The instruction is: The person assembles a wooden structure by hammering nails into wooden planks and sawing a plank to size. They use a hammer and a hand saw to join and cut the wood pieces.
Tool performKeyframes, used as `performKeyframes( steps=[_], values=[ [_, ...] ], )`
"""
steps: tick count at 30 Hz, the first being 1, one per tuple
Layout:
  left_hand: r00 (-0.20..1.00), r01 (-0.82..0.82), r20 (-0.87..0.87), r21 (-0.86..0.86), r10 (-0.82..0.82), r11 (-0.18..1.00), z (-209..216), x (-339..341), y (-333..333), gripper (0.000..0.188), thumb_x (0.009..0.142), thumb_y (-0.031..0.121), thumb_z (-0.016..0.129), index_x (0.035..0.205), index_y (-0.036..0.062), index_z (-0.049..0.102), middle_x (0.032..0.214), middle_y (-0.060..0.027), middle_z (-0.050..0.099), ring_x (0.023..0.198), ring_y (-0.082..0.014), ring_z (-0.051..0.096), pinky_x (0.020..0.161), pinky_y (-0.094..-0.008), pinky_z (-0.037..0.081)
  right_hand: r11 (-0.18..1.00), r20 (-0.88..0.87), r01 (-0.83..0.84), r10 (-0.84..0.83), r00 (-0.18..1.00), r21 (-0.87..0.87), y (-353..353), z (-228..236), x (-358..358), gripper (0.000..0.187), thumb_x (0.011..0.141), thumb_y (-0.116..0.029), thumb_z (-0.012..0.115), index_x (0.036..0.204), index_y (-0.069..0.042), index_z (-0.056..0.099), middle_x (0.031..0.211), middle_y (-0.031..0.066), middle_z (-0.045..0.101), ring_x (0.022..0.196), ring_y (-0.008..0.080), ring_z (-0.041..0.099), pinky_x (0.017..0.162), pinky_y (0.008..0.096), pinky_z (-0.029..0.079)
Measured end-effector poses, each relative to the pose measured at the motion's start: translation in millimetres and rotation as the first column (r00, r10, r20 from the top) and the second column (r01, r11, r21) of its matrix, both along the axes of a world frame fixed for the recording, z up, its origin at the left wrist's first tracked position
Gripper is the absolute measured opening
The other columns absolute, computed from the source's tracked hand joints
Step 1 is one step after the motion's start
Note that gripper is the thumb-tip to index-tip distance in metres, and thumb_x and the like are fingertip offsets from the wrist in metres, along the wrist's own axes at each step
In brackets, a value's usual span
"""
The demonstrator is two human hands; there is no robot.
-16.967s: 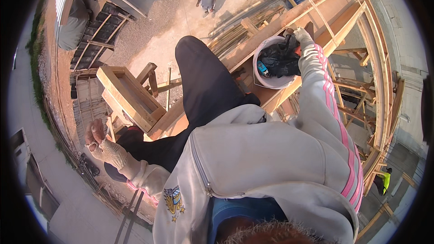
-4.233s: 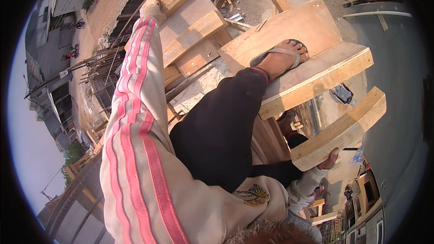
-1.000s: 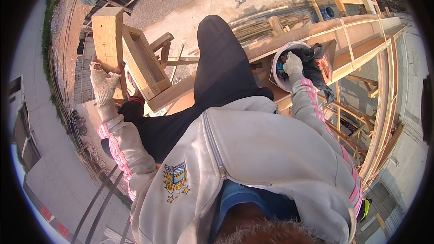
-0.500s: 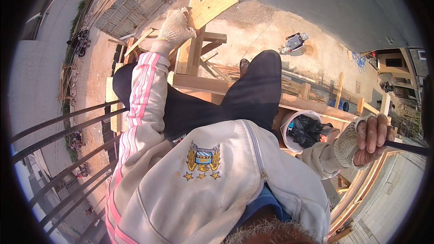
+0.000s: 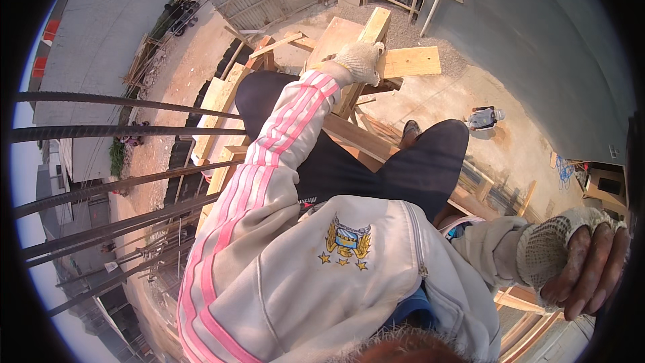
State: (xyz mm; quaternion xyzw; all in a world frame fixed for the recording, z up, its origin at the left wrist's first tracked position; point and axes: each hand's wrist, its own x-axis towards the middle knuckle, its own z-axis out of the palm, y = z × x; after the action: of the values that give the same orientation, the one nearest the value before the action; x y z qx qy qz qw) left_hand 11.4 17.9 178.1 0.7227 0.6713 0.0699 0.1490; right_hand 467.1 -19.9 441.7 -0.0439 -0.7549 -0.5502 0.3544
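Note:
My left hand, in a knitted cream glove, is closed on a short pale wooden board. The board sticks out to the right, across an upright-looking timber beam that runs beside the hand. Far over to the right, my right hand is raised close to the camera. It wears a glove that leaves the fingers bare, and those fingers are curled. A dark rod stood out of that fist half a second ago; now it is lost against the picture's dark rim.
I sit high on timber framing, above the ground. Several ribbed steel bars reach in from the left. A grey wall rises at the upper right. Below, a person in a pale helmet stands on the ground.
The view has turned, so the scene sits farther right and tilted. My right hand has come lower and closer to the camera. The white bucket is now almost wholly hidden.

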Motion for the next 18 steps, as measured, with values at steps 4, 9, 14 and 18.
performKeyframes(
  steps=[4,9,14,18],
  values=[
    [1.0,-0.006,0.011,0.033,0.006,0.999,-6,-1,0,0.059,0.063,0.026,0.084,0.111,0.0013,0.061,0.101,-0.0226,0.07,0.1,-0.0415,0.068,0.087,-0.0458,0.054,-0.421,-0.821,-0.798,0.55,0.154,-0.432,-25,-13,-48,0.014,0.098,-0.013,0.065,0.088,-0.004,0.069,0.087,0.0166,0.075,0.081,0.0303,0.076,0.071,0.0337,0.061],
    [0.999,0.008,-0.035,0.025,-0.007,1.0,-17,9,13,0.06,0.065,0.022,0.083,0.116,0.0008,0.059,0.108,-0.0239,0.069,0.103,-0.0422,0.068,0.088,-0.0464,0.054,-0.579,-0.888,-0.73,0.452,0.084,-0.363,-34,-6,-50,0.017,0.098,-0.02,0.064,0.096,-0.004,0.068,0.091,0.0166,0.074,0.084,0.0288,0.073,0.073,0.0351,0.06],
    [1.0,0.015,-0.022,-0.054,-0.017,0.998,4,18,8,0.063,0.065,0.022,0.084,0.117,-0.0001,0.058,0.11,-0.0248,0.069,0.106,-0.0421,0.068,0.091,-0.0473,0.054,-0.571,-0.901,-0.726,0.402,0.161,-0.384,-37,-4,-54,0.025,0.099,-0.027,0.064,0.105,-0.003,0.066,0.095,0.0166,0.073,0.086,0.0272,0.071,0.075,0.0364,0.058],
    [0.997,0.05,-0.055,-0.054,-0.053,0.997,-9,7,8,0.061,0.064,0.022,0.084,0.114,-0.0001,0.059,0.109,-0.0249,0.069,0.106,-0.0422,0.067,0.09,-0.047,0.054,-0.637,-0.917,-0.676,0.366,0.159,-0.371,-42,-2,-58,0.032,0.1,-0.032,0.063,0.112,-0.002,0.065,0.099,0.0166,0.072,0.088,0.026,0.07,0.077,0.0375,0.057]
  ],
)
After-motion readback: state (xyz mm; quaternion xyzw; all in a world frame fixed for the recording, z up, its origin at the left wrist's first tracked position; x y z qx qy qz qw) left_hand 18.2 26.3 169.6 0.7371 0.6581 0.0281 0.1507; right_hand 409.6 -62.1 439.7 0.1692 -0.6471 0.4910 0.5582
